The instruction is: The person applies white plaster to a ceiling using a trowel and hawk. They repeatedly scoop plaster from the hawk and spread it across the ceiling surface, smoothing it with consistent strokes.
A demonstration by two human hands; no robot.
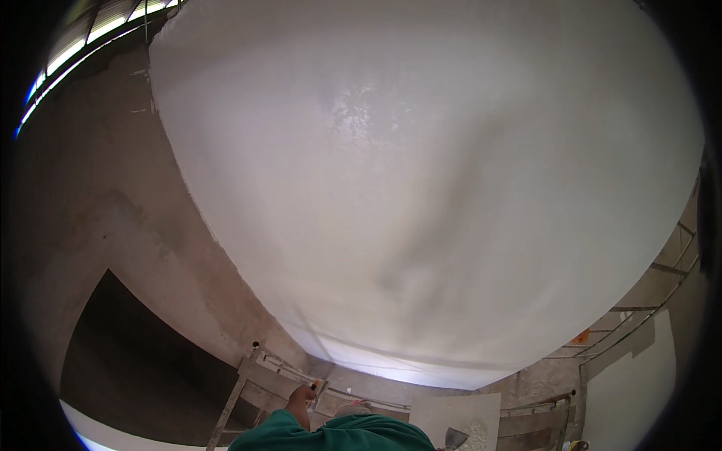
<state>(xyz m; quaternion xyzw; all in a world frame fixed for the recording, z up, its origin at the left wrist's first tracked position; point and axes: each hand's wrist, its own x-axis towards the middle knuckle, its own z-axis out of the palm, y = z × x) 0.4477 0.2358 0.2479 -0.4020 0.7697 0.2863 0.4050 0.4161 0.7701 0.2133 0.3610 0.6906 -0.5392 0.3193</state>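
At the lower edge, my left hand [302,394] comes out of a green sleeve [265,431], fingers closed round the handle of a flat scraper-like tool [320,389]. The tool's far end is small and hard to make out. My right hand does not show. To the right of the sleeve is a pale board [432,410] bearing a heap of white plaster [475,434], with the dark blade of a putty knife [456,437] beside the heap. A broad white plastered wall [316,195] fills most of the view, with a wet, shiny patch near its upper middle.
Metal scaffold frames [231,402] stand at the lower left and lower right [560,410]. A bare brownish wall [113,203] with a dark opening [143,353] lies to the left. Bright window strips [68,56] show at the upper left. Another ladder-like frame [662,268] is at the right.
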